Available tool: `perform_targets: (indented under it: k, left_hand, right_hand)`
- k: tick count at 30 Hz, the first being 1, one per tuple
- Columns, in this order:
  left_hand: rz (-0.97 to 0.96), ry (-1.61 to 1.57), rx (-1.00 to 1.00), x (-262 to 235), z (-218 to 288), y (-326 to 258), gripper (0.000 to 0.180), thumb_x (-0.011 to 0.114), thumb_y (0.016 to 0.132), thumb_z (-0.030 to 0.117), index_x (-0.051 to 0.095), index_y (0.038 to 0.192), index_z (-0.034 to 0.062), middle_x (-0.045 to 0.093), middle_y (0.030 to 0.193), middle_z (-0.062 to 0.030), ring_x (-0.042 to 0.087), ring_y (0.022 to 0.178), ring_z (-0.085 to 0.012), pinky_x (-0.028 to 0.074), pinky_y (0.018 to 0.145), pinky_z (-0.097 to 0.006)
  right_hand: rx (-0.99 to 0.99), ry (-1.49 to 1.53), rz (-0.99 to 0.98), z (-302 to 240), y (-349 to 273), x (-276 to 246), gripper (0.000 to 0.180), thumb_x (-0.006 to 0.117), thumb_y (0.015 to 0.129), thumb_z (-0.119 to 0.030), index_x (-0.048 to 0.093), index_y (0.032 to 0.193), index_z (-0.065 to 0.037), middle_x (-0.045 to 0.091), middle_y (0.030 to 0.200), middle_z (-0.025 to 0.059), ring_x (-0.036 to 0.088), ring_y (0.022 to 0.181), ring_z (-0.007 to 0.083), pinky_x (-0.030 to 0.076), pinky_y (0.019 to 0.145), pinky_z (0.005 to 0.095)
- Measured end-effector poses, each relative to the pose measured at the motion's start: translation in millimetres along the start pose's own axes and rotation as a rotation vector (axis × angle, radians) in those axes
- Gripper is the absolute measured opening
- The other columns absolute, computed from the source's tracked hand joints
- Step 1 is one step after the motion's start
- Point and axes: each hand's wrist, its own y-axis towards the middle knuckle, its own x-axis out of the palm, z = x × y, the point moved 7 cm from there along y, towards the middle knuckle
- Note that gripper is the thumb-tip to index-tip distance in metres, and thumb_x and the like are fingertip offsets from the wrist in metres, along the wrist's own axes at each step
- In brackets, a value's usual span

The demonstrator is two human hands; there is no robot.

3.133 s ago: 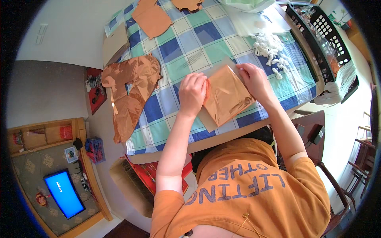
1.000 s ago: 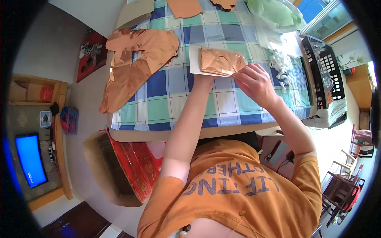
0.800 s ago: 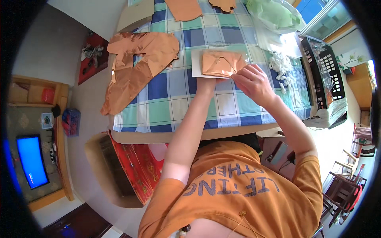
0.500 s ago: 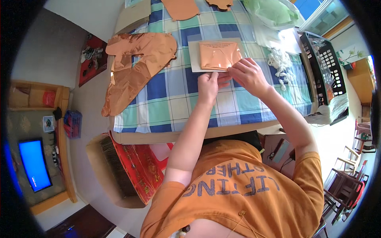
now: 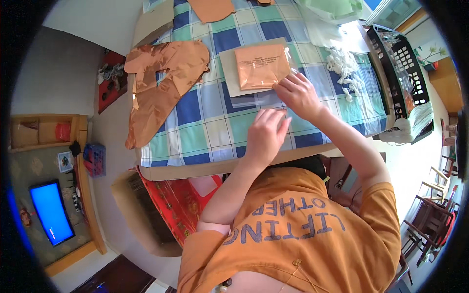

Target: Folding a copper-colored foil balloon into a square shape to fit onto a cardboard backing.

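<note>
A clear plastic packet (image 5: 264, 68) holds a folded copper-coloured foil piece over a pale card, and is tilted slightly above the checked cloth (image 5: 220, 127). At its near right corner, my right hand (image 5: 299, 97) pinches the packet's edge. My left hand (image 5: 266, 134) is apart from the packet, nearer to me, fingers loosely curved and thumb spread, with nothing visible in it. To the left lies a large flat copper foil balloon (image 5: 168, 93), uninflated and creased, with a hole near its middle.
More copper foil pieces (image 5: 212, 10) lie at the far edge, beside a cardboard piece (image 5: 154, 24). White string (image 5: 342, 66) is bunched on the right, near a pale green plastic bag (image 5: 334, 10). A black basket (image 5: 403, 73) stands beyond the bed's right edge.
My left hand has let go of the packet's near edge and drawn back toward me. The right hand still grips the corner, and the packet has tilted slightly.
</note>
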Motion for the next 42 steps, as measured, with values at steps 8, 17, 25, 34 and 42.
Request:
perform_targets:
  k: [8, 17, 25, 34, 42]
  left_hand:
    - [0.028, 0.433, 0.300, 19, 2, -29, 0.035, 0.071, 0.080, 0.013, 0.061, 0.111, 0.0004, 0.057, 0.120, -0.0148, 0.053, 0.116, -0.0335, 0.041, 0.102, -0.045]
    - [0.047, 0.620, 0.345, 1, -7, -38, 0.032, 0.070, 0.082, 0.011, 0.064, 0.112, 0.0054, 0.060, 0.124, -0.0086, 0.054, 0.118, -0.0268, 0.041, 0.102, -0.047]
    - [0.043, 0.594, 0.396, -27, 3, -7, 0.043, 0.067, 0.074, 0.000, 0.064, 0.117, 0.0074, 0.056, 0.130, -0.0140, 0.052, 0.122, -0.0320, 0.041, 0.103, -0.050]
    - [-0.027, 0.596, 0.383, -23, -26, 5, 0.051, 0.064, 0.076, -0.003, 0.059, 0.126, 0.0081, 0.053, 0.134, -0.0144, 0.052, 0.124, -0.0311, 0.041, 0.103, -0.046]
    - [0.133, 0.540, 0.430, -24, -28, 10, 0.035, 0.072, 0.080, 0.006, 0.064, 0.114, 0.0086, 0.063, 0.117, -0.0089, 0.060, 0.107, -0.0272, 0.046, 0.092, -0.041]
  right_hand:
    - [0.070, 0.027, -0.101, -4, -11, 3, 0.021, 0.061, 0.074, -0.010, 0.063, 0.095, -0.006, 0.057, 0.085, 0.0033, 0.058, 0.086, 0.0219, 0.044, 0.079, 0.0343]
    - [0.470, 0.026, 0.191, 23, -74, -57, 0.023, 0.074, 0.077, -0.002, 0.067, 0.098, -0.007, 0.063, 0.095, 0.0080, 0.061, 0.093, 0.0263, 0.047, 0.083, 0.0374]
    - [0.898, -0.049, 0.217, 76, -145, -85, 0.013, 0.070, 0.082, 0.000, 0.066, 0.094, -0.004, 0.061, 0.088, 0.0097, 0.060, 0.079, 0.0232, 0.050, 0.072, 0.0341]
    - [0.987, 0.095, 0.241, 52, -120, -77, 0.023, 0.071, 0.083, -0.003, 0.063, 0.105, -0.004, 0.059, 0.089, 0.0098, 0.058, 0.077, 0.0220, 0.049, 0.071, 0.0325]
    - [0.694, 0.508, 0.016, -4, -101, -40, 0.009, 0.067, 0.083, 0.000, 0.066, 0.092, -0.003, 0.060, 0.087, 0.0104, 0.062, 0.079, 0.0268, 0.052, 0.069, 0.0361]
